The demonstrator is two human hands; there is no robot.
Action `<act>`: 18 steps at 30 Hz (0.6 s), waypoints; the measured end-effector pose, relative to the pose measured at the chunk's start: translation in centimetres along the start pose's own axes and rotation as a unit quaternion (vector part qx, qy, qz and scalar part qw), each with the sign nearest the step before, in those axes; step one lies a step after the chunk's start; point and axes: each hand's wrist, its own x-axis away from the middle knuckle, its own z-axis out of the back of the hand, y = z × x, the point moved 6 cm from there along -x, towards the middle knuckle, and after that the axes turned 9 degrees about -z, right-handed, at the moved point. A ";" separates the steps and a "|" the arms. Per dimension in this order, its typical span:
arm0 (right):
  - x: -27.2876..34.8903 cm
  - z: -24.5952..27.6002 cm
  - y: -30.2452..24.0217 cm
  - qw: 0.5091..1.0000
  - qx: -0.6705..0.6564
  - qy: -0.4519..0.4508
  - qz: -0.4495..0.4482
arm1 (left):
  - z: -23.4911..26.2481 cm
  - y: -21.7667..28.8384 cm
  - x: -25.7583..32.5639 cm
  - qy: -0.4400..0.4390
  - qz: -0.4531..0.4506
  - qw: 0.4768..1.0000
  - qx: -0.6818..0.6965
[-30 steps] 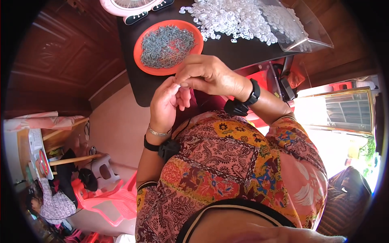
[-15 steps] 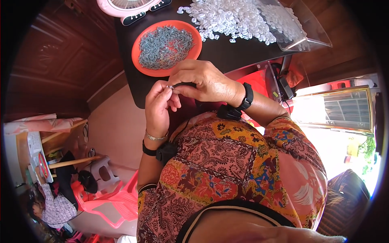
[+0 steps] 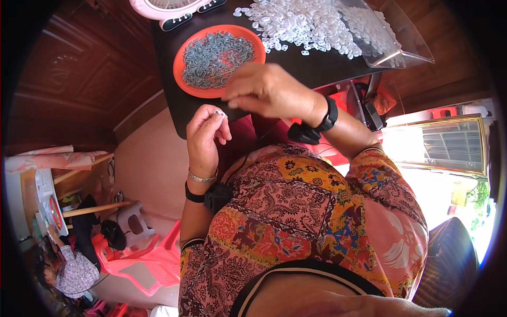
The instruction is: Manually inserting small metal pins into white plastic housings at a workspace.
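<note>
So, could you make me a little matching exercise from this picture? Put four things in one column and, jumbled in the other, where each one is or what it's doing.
Things:
1. Person's bare left hand
2. Heap of small grey metal pieces
3. Person's bare right hand
4. Heap of small white plastic pieces

Places and states:
A. Inside the round orange-red plate
B. Mostly on the flat black tabletop, right of that plate
C. Pinching one small white piece
D. Partly covering the plate's rim from the camera

Right pairs: 1-C, 2-A, 3-D, 4-B

right hand (image 3: 265, 90) blurred, white piece (image 3: 219, 113) part-hidden, pink fan (image 3: 171, 6) cut off above
</note>
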 end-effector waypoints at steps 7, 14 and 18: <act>-5.4 0.4 5.9 0.974 0.213 -0.050 -0.065 | 1.2 -0.1 0.0 0.058 0.000 0.998 0.030; -7.2 -2.7 9.0 0.946 0.281 -0.137 -0.085 | 1.4 0.0 0.2 0.054 0.010 0.998 0.032; -7.0 -2.1 9.1 0.952 0.280 -0.097 -0.081 | 1.5 0.1 0.2 0.053 0.014 0.998 0.016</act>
